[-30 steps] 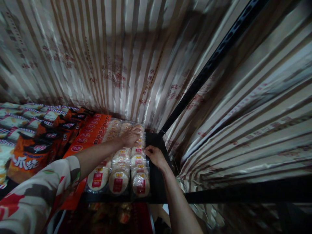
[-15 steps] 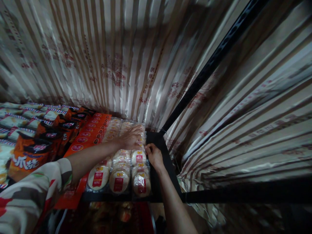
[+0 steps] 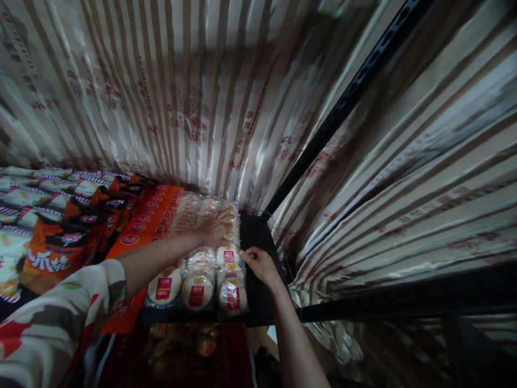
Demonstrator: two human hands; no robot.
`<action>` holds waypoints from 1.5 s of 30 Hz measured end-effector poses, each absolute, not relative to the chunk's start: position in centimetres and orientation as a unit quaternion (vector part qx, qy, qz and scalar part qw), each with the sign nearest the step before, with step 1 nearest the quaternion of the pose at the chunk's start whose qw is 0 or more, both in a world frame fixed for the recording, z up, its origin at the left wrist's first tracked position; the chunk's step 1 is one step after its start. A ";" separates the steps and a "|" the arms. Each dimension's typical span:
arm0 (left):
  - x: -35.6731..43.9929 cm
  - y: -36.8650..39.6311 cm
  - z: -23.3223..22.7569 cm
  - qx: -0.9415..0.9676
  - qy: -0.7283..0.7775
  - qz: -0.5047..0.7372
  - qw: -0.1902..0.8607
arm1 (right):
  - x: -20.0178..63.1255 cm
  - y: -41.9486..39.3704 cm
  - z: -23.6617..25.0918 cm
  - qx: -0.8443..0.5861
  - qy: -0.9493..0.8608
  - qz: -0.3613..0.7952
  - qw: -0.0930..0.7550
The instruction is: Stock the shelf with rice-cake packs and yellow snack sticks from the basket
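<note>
Clear-wrapped round rice crackers (image 3: 197,291) with red labels stand in three rows on a black shelf (image 3: 258,302). My left hand (image 3: 216,227) lies over the back part of the rows, its fingers stretched out on the right-hand row. Beside that row, my right hand (image 3: 260,263) has thumb and forefinger pinched at the wrapper edge of a rice cracker packet (image 3: 228,255). The packets under my left palm are partly hidden.
Left of the crackers lies an orange printed sheet (image 3: 131,240), then orange snack bags (image 3: 56,253) and white striped bags (image 3: 12,253). A black upright post (image 3: 323,132) rises at the back right corner, before a striped curtain (image 3: 194,108). Below sits a dark red box (image 3: 236,350).
The view has shifted slightly. My right hand has moved a little toward me along the right-hand row; my left hand stays on the packets.
</note>
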State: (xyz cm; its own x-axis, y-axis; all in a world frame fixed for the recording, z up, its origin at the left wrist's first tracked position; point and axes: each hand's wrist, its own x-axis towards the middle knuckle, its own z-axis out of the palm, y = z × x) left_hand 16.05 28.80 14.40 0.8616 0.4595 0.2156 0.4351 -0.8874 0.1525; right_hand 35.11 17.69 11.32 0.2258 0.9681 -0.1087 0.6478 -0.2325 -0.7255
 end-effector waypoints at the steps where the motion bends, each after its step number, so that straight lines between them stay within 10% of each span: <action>1: 16.1 28.7 14.5 0.963 0.234 0.120 0.048 | 35.2 17.6 11.2 -0.720 -0.558 0.303 0.280; 29: 15.5 27.0 14.9 0.960 0.266 0.078 0.042 | 32.7 17.3 10.0 -0.708 -0.481 0.272 0.439; 37: 15.6 27.0 14.7 0.960 0.270 0.057 0.047 | 33.7 12.6 11.6 -0.734 -0.533 0.295 0.301; 45: 15.7 26.7 15.1 0.959 0.278 0.044 0.034 | 33.1 11.6 10.8 -0.698 -0.525 0.336 0.353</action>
State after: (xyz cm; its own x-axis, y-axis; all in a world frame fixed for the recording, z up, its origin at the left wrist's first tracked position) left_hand 15.73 26.72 15.13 0.8417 0.5359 0.0659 0.5300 -0.8433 0.0892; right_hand 33.10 11.55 10.75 0.2233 0.9698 -0.0979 0.4955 -0.1994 -0.8454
